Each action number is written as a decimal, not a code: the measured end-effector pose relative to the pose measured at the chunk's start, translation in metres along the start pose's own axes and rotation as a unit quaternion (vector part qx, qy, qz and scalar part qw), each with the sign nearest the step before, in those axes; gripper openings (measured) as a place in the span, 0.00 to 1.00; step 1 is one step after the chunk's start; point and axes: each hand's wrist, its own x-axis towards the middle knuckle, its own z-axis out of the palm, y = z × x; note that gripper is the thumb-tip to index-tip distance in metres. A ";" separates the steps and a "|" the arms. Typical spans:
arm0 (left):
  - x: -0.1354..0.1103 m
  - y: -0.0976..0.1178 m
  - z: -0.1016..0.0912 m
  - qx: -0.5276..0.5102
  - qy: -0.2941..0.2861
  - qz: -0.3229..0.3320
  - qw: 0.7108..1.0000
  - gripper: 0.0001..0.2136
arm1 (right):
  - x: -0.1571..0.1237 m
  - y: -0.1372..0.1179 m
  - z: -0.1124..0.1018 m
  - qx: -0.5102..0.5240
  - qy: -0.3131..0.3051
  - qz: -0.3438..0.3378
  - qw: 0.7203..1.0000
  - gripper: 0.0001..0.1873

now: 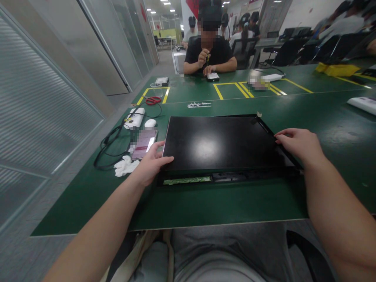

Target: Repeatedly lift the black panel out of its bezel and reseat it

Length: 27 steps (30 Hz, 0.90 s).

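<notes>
A glossy black display panel (217, 143) lies face up over a shallow black frame (266, 127). The panel sits shifted toward the left, so the frame's right rim and far right corner show. Along the near side, a green circuit board strip (187, 180) is visible below the panel's edge. My left hand (152, 162) grips the panel's left edge, thumb on top and fingers at the side, partly hidden. With fingers pinched together, my right hand (298, 143) holds the right rim of the frame.
Left of the panel lie a phone (143, 144), crumpled white gloves (125, 166), a white mouse (150, 123), black cable (102, 150) and red-handled scissors (153, 101). White strips (199, 105) lie beyond. Across the green table (220, 207), a person (210, 55) works on a hard drive (213, 76).
</notes>
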 end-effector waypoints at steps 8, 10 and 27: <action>-0.001 0.002 0.002 -0.001 0.007 -0.006 1.000 0.36 | -0.009 -0.013 -0.012 0.050 -0.017 0.046 0.998 0.14; -0.001 0.003 0.002 -0.006 0.009 -0.006 1.000 0.36 | -0.010 -0.014 -0.014 0.070 -0.030 0.059 0.995 0.13; -0.004 0.004 0.002 -0.006 -0.004 -0.001 1.000 0.37 | -0.012 -0.013 -0.014 0.127 -0.029 0.056 0.990 0.14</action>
